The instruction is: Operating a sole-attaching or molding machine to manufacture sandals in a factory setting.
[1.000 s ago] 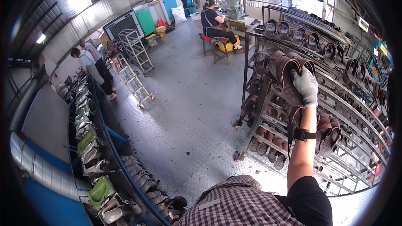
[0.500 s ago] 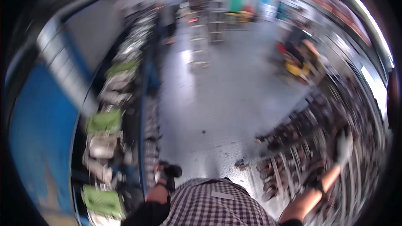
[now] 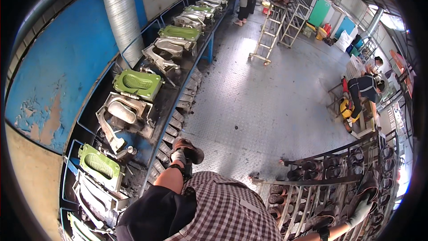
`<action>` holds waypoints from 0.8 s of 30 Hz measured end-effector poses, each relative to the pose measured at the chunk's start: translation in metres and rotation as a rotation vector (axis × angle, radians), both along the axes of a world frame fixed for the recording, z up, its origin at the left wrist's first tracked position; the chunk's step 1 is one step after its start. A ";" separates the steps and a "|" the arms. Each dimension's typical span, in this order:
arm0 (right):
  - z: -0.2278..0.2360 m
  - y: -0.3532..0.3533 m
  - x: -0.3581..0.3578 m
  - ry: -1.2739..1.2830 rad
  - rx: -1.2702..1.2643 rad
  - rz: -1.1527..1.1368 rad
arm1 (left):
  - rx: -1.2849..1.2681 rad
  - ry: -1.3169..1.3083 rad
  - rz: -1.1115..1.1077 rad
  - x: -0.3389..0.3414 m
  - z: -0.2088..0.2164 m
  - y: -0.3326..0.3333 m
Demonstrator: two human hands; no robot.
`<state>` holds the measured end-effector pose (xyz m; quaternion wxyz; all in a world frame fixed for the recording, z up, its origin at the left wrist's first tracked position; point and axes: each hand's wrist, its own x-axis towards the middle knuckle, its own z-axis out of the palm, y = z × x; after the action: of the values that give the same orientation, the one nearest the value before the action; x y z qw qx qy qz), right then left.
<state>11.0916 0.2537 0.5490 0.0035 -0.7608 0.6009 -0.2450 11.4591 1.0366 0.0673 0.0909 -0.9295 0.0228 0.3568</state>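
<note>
My left hand (image 3: 178, 156), in a whitish glove with a dark band at the wrist, grips a dark shoe (image 3: 192, 151) with reddish-brown trim. It is just right of the machine bench. Over the shoe rack (image 3: 263, 181) at the lower right, my right arm is stretched out. The gloved right hand (image 3: 360, 213) is closed at the end of another dark shoe (image 3: 370, 184), whose opening has a reddish edge. Several similar shoes (image 3: 312, 166) sit in rows on the rack's metal bars.
Along the left, a long bench carries green sole moulds (image 3: 138, 85) and silver metal mould frames (image 3: 122, 110). Grey blocks (image 3: 171, 130) line its foot. A wheeled rack (image 3: 267, 40) stands farther off. One person (image 3: 363, 89) bends at the right; others stand by the bench's far end.
My view has swung left and sharpened from blur, so the bench and floor appear shifted right. The left hand keeps its shoe; the right hand appears lower, still among the rack's shoes.
</note>
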 end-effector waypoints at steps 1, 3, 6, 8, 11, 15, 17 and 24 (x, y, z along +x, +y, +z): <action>0.000 0.006 0.006 -0.003 0.002 -0.007 | 0.003 0.001 -0.001 0.004 0.000 0.003; 0.000 0.018 0.024 0.055 -0.026 -0.046 | 0.021 0.000 -0.001 0.011 0.003 0.008; 0.009 0.038 0.049 0.088 -0.045 -0.078 | 0.029 -0.004 -0.016 0.027 0.004 0.010; 0.017 0.039 0.048 0.047 0.002 -0.076 | 0.021 -0.008 -0.058 0.047 0.003 -0.003; 0.045 0.085 0.108 -0.143 -0.002 0.207 | 0.029 -0.027 -0.058 0.059 0.009 0.000; 0.064 0.081 0.131 0.043 -0.098 -0.030 | 0.039 -0.045 -0.098 0.085 0.034 -0.018; 0.067 0.081 0.138 0.090 -0.134 -0.142 | 0.058 -0.057 -0.086 0.084 0.045 -0.015; 0.089 0.089 0.134 0.068 -0.184 -0.182 | 0.072 -0.079 -0.142 0.101 0.067 -0.028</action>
<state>11.2252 0.3427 0.6377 -0.1088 -0.7082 0.6421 -0.2725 11.5601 1.0085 0.1348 0.1499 -0.9350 0.0721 0.3131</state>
